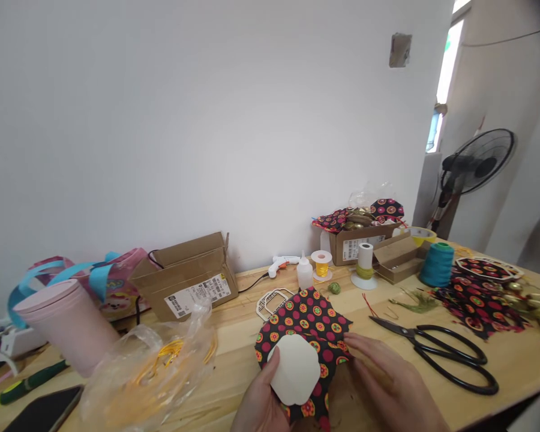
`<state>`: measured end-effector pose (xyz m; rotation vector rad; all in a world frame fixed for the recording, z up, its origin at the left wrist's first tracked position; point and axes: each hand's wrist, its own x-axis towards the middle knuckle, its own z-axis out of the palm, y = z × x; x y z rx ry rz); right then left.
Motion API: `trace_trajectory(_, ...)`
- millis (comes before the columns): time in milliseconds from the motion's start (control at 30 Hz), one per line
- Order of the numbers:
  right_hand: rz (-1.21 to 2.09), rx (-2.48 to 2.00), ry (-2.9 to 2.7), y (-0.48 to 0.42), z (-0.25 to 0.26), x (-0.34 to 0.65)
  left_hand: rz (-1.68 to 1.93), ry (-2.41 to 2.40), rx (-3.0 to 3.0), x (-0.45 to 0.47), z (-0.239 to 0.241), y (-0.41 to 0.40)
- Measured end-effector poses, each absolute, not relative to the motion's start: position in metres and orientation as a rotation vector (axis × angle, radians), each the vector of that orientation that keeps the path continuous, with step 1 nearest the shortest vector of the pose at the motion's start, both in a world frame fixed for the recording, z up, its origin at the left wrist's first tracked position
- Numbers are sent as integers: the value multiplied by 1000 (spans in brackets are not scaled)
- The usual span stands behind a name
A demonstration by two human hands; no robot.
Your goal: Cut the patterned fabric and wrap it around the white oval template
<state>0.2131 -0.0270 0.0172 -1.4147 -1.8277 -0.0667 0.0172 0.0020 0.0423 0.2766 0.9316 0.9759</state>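
Observation:
My left hand [263, 396] grips a white scalloped card [296, 369], its thumb lying on the card's left edge. Behind the card is a piece of black fabric [314, 309] printed with red, orange and green flower shapes. The fabric spreads out past the card on all sides, with a fold on the right. At that right edge, my right hand [387, 375] has its fingertips on the fabric, closed on its border; the thumb is mostly hidden. Black-handled scissors [445, 354] lie just beyond my right hand. A cut-out wooden frame [270, 303] lies behind the fabric.
At left are a plastic bag of yellow cord [153, 372], a pink tumbler [67, 324], a phone [45, 411] and a cardboard box [184, 279]. Along the back stand a glue gun [282, 264], a white bottle [305, 273], thread spools [365, 264] and a teal thread cone [437, 265].

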Motion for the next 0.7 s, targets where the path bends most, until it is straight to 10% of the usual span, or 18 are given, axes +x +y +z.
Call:
trace_trajectory(267, -18, -1745, -1674, -42, 37, 334, 1014, 1056, 209, 23, 38, -2)
trace_trajectory(700, 1071, -1329, -1435, -44, -1, 185, 1017, 1031, 167, 41, 34, -5)
